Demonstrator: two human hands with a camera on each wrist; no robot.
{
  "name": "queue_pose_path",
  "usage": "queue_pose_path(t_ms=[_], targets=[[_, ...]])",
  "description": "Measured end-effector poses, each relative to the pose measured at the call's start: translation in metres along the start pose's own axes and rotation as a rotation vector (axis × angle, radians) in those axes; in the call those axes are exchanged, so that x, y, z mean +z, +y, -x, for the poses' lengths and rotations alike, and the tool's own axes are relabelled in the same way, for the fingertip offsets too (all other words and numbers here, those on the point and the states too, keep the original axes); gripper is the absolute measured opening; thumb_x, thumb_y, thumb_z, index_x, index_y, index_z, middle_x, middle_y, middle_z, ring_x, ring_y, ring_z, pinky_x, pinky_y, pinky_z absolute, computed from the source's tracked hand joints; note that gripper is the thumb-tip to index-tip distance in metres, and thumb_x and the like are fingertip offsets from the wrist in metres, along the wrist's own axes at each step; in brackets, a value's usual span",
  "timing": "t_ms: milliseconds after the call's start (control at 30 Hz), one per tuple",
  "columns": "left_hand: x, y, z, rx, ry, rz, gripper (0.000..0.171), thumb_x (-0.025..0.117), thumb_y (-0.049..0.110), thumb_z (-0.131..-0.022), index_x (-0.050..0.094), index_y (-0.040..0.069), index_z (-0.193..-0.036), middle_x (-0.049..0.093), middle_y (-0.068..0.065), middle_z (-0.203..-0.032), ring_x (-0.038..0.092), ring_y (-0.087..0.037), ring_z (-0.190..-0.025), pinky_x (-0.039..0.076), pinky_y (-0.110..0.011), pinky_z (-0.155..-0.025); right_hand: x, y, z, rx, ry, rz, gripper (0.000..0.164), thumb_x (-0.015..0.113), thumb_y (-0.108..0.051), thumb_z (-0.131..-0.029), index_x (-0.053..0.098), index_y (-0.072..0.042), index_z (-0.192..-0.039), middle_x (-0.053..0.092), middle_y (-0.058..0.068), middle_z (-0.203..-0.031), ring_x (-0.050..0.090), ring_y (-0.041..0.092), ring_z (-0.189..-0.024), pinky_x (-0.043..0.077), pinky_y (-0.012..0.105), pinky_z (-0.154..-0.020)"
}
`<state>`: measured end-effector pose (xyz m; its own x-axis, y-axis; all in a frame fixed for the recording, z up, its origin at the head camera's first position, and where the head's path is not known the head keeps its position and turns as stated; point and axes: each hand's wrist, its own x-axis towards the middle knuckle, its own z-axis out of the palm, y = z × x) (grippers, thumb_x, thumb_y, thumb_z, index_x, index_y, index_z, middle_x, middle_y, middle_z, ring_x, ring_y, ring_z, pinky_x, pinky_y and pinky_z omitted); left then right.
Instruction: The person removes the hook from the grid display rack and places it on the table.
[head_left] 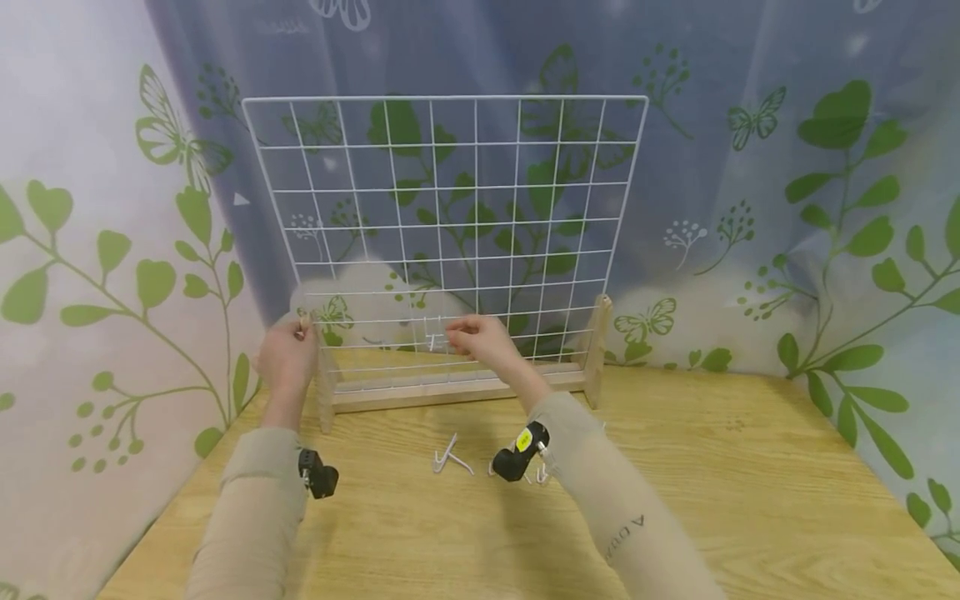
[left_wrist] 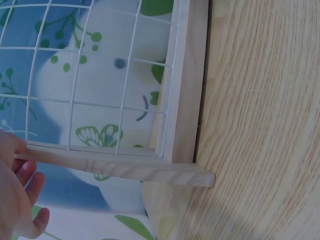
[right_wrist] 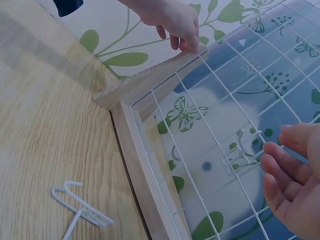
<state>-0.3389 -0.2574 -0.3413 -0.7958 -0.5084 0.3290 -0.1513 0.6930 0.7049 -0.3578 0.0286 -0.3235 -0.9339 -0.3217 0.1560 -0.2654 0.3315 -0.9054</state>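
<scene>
A white wire grid panel [head_left: 476,225] stands in a wooden base [head_left: 457,387] on the table. My left hand [head_left: 288,354] pinches the upper end of the left wooden side post [left_wrist: 145,170], its other fingers loosely bent below. A small white wire hook [right_wrist: 240,150] hangs on the lower part of the grid. Beside it is my right hand [head_left: 483,340], thumb and forefinger tips close to the hook and the grid wire, fingers loosely bent. In the right wrist view a gap shows between the fingertips and the hook's body.
A white hook [head_left: 452,456] lies on the wooden table [head_left: 750,492] in front of the base. More white hooks [head_left: 542,475] are partly hidden by my right wrist and its camera. A leaf-patterned curtain [head_left: 705,183] hangs behind the grid. The right wooden post [head_left: 597,354] stands beyond my right arm.
</scene>
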Motion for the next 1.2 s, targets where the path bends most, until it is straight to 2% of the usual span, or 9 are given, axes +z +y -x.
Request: queue_pose_path(t_ms=[167, 333, 467, 533, 767, 867, 1100, 1200], targets=[[0.000, 0.000, -0.001, 0.010, -0.001, -0.029, 0.039, 0.044, 0.035, -0.097, 0.068, 0.004, -0.099, 0.067, -0.017, -0.101, 0.058, -0.039, -0.099, 0.030, -0.056, -0.092, 0.010, -0.002, -0.008, 0.022, 0.050, -0.034, 0.028, 0.059, -0.015, -0.092, 0.064, -0.001, -0.116, 0.068, 0.016, -0.102, 0.063, 0.036, -0.093, 0.047, 0.021, -0.061], [-0.003, 0.002, 0.001, 0.017, 0.000, -0.041, 0.043, 0.041, 0.037, -0.097, 0.067, 0.002, -0.098, 0.067, -0.018, -0.100, 0.057, -0.039, -0.098, 0.031, -0.055, -0.091, 0.021, -0.005, -0.015, 0.030, 0.066, 0.005, 0.031, 0.058, -0.018, -0.093, 0.063, -0.001, -0.118, 0.068, 0.016, -0.101, 0.064, 0.035, -0.093, 0.051, 0.028, -0.066], [-0.004, 0.003, 0.002, 0.019, -0.012, -0.041, 0.041, 0.042, 0.035, -0.097, 0.066, 0.002, -0.099, 0.066, -0.019, -0.102, 0.057, -0.039, -0.099, 0.030, -0.056, -0.093, 0.031, -0.004, -0.016, 0.048, 0.027, 0.068, 0.034, 0.052, -0.021, -0.096, 0.059, -0.002, -0.124, 0.067, 0.017, -0.102, 0.064, 0.033, -0.093, 0.053, 0.035, -0.072], [-0.004, 0.003, 0.003, 0.025, -0.015, -0.045, 0.039, 0.043, 0.034, -0.097, 0.066, 0.002, -0.099, 0.066, -0.019, -0.102, 0.057, -0.040, -0.100, 0.030, -0.056, -0.093, 0.036, -0.003, -0.016, 0.052, 0.013, 0.081, 0.033, 0.049, -0.020, -0.097, 0.059, -0.002, -0.124, 0.067, 0.017, -0.100, 0.065, 0.031, -0.090, 0.054, 0.035, -0.071], [-0.004, 0.003, 0.004, 0.029, -0.022, -0.046, 0.039, 0.044, 0.033, -0.096, 0.066, 0.002, -0.105, 0.066, -0.019, -0.104, 0.057, -0.039, -0.101, 0.027, -0.057, -0.095, 0.046, 0.000, -0.015, 0.075, 0.031, 0.010, 0.029, 0.052, -0.012, -0.095, 0.062, 0.002, -0.118, 0.067, 0.022, -0.100, 0.066, 0.031, -0.086, 0.054, 0.042, -0.075], [-0.003, 0.002, 0.004, 0.028, -0.021, -0.046, 0.039, 0.043, 0.033, -0.096, 0.066, 0.003, -0.107, 0.066, -0.019, -0.105, 0.056, -0.039, -0.102, 0.027, -0.057, -0.095, 0.047, 0.001, -0.015, 0.091, 0.045, -0.019, 0.027, 0.054, -0.011, -0.094, 0.063, 0.003, -0.115, 0.067, 0.021, -0.100, 0.067, 0.028, -0.084, 0.054, 0.041, -0.075], [-0.004, 0.003, 0.004, 0.027, -0.025, -0.054, 0.040, 0.042, 0.033, -0.097, 0.066, 0.002, -0.104, 0.066, -0.019, -0.104, 0.056, -0.040, -0.103, 0.026, -0.059, -0.096, 0.047, 0.001, -0.015, 0.131, 0.080, -0.104, 0.026, 0.057, -0.007, -0.090, 0.064, 0.005, -0.111, 0.068, 0.022, -0.099, 0.067, 0.028, -0.083, 0.054, 0.028, -0.065], [-0.005, 0.004, 0.004, 0.026, -0.030, -0.056, 0.040, 0.041, 0.034, -0.097, 0.066, 0.002, -0.102, 0.066, -0.020, -0.104, 0.056, -0.040, -0.103, 0.025, -0.059, -0.096, 0.045, -0.001, -0.014, 0.161, 0.087, -0.137, 0.026, 0.058, -0.006, -0.089, 0.064, 0.005, -0.111, 0.067, 0.022, -0.102, 0.066, 0.026, -0.082, 0.054, 0.031, -0.070]])
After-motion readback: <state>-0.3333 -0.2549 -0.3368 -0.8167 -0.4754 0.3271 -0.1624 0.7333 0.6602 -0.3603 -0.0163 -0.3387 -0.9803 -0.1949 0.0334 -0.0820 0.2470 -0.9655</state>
